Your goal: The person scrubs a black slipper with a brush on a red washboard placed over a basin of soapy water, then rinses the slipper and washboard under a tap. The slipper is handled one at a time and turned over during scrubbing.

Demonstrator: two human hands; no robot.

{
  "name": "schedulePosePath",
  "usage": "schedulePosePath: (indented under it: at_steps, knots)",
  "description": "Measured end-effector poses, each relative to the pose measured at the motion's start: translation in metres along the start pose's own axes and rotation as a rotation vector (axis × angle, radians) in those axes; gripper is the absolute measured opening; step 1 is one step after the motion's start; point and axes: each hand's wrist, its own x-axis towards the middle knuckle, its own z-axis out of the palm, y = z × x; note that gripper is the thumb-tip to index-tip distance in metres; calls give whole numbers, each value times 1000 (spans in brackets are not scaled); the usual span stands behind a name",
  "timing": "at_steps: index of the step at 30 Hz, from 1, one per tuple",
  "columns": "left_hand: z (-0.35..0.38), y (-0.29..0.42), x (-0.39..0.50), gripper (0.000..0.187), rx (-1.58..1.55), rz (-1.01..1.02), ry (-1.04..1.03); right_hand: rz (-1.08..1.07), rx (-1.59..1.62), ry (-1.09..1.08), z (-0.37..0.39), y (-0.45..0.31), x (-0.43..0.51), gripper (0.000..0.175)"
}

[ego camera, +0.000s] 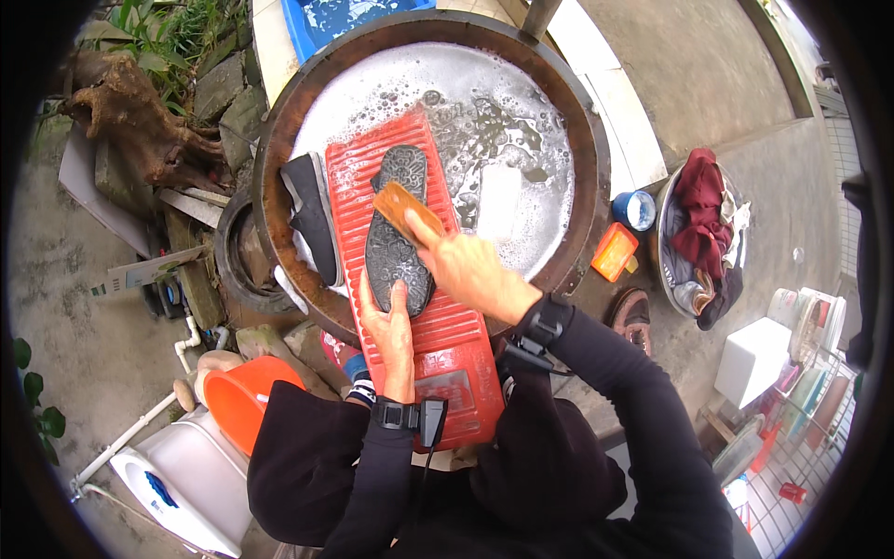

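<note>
My left hand (392, 335) grips the heel end of a dark shoe (397, 262), which lies sole up on a red plastic washboard (447, 349). In my right hand (475, 269) is a wooden scrubbing brush (405, 212), laid across the middle of the patterned sole. Its bristles are hidden beneath the wood. The washboard slopes from my lap into a large round basin (594, 175) of soapy water (391, 77). A second dark shoe (311, 216) rests on its side between the washboard and the basin's left wall. Something white and rectangular (499, 199) shows among the suds.
Right of the basin are a blue cup (634, 210), an orange soap box (614, 251), a brown shoe (631, 320) and a metal bowl of clothes (700, 237). A blue tub (300, 35) stands beyond the rim. Leftward are an old tyre (234, 255) and an orange bucket (241, 398).
</note>
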Motion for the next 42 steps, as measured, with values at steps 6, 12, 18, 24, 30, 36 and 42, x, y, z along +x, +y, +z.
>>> schedulePosePath:
  at_steps: [6,12,18,24,30,36,42]
  knots:
    - [-29,46,29,63,0,5,-152,150,-67,309,-2,80,71,45]
    - [-102,177,89,66,234,14,-569,188,2,433,-1,186,47,53]
    - [-12,122,149,72,274,172,-389,618,94,367,10,190,35,49]
    - [52,7,76,128,822,229,-307,134,365,421,20,146,7,51]
    - [46,-15,32,120,843,190,-355,-127,-102,23,-22,24,-23,51]
    - [42,-19,38,117,851,216,-372,-13,-72,188,-32,10,47,42]
    - [44,-20,38,116,838,171,-412,-14,-336,21,-26,16,-7,52]
